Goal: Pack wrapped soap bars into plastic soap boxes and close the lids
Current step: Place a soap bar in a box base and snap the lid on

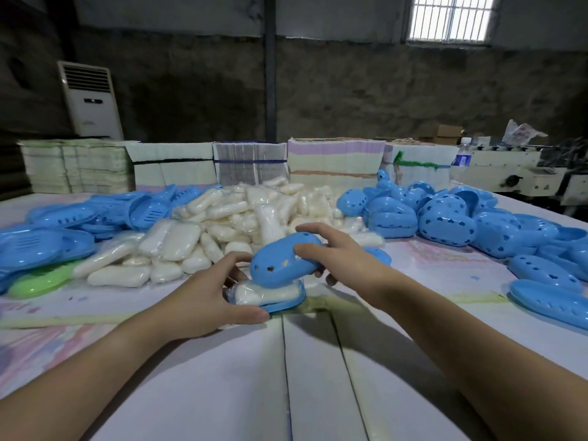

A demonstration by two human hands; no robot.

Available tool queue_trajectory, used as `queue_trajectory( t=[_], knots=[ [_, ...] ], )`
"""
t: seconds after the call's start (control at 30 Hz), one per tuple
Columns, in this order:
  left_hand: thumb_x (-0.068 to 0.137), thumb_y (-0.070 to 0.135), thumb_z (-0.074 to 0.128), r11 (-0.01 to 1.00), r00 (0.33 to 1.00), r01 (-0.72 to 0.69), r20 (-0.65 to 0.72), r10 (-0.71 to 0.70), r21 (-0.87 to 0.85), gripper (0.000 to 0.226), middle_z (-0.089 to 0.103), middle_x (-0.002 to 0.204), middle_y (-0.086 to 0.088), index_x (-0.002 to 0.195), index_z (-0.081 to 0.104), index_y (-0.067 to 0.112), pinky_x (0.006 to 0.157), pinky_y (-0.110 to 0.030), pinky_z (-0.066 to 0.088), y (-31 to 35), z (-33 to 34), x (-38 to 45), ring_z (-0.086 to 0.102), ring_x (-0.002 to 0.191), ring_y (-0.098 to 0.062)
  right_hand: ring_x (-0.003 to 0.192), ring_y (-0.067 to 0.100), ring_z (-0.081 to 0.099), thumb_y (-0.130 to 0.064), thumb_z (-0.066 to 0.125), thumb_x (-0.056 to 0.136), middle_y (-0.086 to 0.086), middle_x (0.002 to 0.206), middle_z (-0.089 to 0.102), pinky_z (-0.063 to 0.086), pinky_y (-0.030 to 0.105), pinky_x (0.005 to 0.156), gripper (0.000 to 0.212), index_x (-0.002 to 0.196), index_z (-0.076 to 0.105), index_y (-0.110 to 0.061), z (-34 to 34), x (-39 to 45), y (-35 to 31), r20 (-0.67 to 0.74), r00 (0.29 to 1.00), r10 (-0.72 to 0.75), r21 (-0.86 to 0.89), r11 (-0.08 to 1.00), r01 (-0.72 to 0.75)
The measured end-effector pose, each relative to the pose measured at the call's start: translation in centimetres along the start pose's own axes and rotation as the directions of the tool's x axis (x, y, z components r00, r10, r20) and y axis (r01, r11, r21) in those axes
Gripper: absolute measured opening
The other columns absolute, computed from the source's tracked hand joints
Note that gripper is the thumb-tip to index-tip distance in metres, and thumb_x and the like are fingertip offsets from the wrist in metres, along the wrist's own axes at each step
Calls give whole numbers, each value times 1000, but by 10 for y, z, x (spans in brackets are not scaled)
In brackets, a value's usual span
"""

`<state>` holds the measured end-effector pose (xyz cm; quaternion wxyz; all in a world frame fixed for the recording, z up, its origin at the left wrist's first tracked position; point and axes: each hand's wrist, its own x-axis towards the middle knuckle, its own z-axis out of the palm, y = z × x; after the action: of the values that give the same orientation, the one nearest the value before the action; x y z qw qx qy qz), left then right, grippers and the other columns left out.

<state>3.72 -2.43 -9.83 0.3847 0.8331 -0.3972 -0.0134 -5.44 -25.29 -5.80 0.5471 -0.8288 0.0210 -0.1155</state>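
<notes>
A blue soap box base (pixel 283 303) lies on the table in front of me with a wrapped white soap bar (pixel 264 294) in it. My left hand (pixel 219 297) grips the base and the bar from the left, thumb along the front edge. My right hand (pixel 337 259) holds a blue domed lid (pixel 280 265) with cut-out holes, tilted over the soap, its lower end touching the base. A big heap of wrapped soap bars (pixel 222 227) lies behind.
Blue box bases (pixel 63 230) are piled at the left with a green one (pixel 41 281). Blue lids (pixel 461 218) are heaped at the right. Bundled paper stacks (pixel 251 163) line the table's far edge. A water bottle (pixel 463 157) stands at the back right.
</notes>
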Motion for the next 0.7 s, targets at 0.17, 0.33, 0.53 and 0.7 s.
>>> queue_trajectory(
  t=[0.17,0.33,0.53,0.7],
  knots=[
    [62,50,91,1000,1000,-9,-1,9,-2,73,62,102,15,118,44,58,76,-12,50,1,0,0,60,90,5,71,2,58,-55,62,86,-12,100,60,45,19,64,56,136,41,-41,-5,3,12,98,995,36,-295,956,-5],
    [65,43,91,1000,1000,-4,-4,4,-29,73,61,109,18,119,44,56,76,-10,50,2,0,-1,58,92,9,97,7,57,-63,67,77,-13,115,54,48,25,84,76,142,32,-43,-4,5,15,141,990,33,-466,884,37],
    [58,58,87,998,1000,-9,13,10,-55,74,63,115,22,121,48,54,86,-16,52,0,0,0,59,103,7,99,-2,51,-58,69,79,-19,117,52,38,15,76,60,132,45,-43,6,3,13,210,977,-21,-564,814,139],
    [52,70,80,1000,999,6,37,-6,-2,79,62,111,26,122,48,53,85,-19,54,0,-4,1,59,102,3,98,-5,51,-59,69,76,-21,116,54,38,14,73,57,128,49,-46,11,3,14,229,966,-117,-524,822,224]
  ],
)
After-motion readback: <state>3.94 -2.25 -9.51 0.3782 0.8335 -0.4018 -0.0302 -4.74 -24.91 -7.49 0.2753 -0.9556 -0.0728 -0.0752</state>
